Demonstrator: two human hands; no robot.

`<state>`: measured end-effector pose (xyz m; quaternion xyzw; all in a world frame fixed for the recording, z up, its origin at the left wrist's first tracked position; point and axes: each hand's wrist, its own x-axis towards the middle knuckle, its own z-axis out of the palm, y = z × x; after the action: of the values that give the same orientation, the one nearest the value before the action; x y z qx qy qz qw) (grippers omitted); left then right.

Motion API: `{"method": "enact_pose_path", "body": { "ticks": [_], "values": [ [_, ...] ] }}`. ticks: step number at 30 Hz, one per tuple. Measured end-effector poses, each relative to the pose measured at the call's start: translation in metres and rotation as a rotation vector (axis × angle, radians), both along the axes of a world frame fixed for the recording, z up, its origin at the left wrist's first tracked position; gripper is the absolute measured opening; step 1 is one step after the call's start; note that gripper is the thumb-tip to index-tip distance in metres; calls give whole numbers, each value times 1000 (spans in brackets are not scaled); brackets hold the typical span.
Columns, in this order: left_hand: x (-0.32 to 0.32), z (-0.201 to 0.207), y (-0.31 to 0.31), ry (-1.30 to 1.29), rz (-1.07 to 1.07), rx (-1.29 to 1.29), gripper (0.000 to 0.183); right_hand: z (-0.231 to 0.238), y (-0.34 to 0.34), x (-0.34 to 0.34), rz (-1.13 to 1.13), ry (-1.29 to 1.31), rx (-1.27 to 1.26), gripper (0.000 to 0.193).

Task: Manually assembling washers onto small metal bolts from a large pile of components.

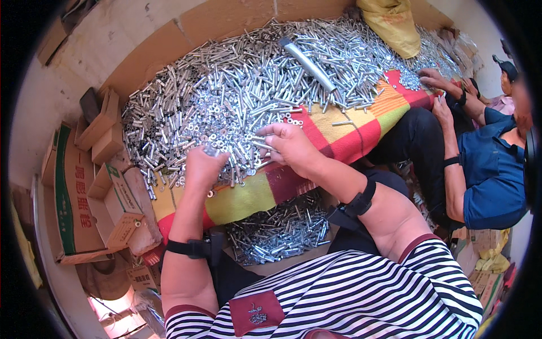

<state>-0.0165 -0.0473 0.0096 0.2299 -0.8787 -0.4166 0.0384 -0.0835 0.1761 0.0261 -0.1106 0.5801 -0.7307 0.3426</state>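
A big heap of silvery metal bolts (271, 79) spreads before me, with loose nuts and washers (217, 135) mixed into its near part. My left hand (204, 168) is at the heap's near edge, fingers curled over the small parts; what they hold is hidden. To its right, my right hand (289, 148) points leftward with bent fingers. A slim silvery bolt (263, 146) shows at its fingertips, between finger and thumb. Beneath both hands runs a red, yellow and green checked cloth (240, 199) along the near edge.
A metal tube (309, 66) lies on the heap. A yellow sack (392, 25) stands behind. Cardboard boxes (84, 226) are at the left. More bolts fill a container (279, 234) below the cloth. A co-worker in a blue shirt (491, 169) works at the right.
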Motion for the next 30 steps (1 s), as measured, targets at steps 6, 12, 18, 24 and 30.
{"method": "enact_pose_path", "body": {
  "ticks": [6, 12, 18, 24, 30],
  "values": [
    [0, -21, 8, 155, -32, -214, 22, -9, -14, 11, -67, 542, 206, 25],
    [4, 17, 15, 114, 226, 1304, 12, 6, -15, 29, -132, 950, 123, 27],
    [10, 21, 26, 97, 199, 1520, 13, 4, -21, 38, -84, 1105, 262, 33],
    [13, 21, 29, 3, 163, 1430, 14, 5, -21, 40, -29, 1451, 445, 56],
    [12, 17, 25, -41, 187, 1490, 12, 7, -27, 34, -12, 1466, 465, 67]
  ]
}}
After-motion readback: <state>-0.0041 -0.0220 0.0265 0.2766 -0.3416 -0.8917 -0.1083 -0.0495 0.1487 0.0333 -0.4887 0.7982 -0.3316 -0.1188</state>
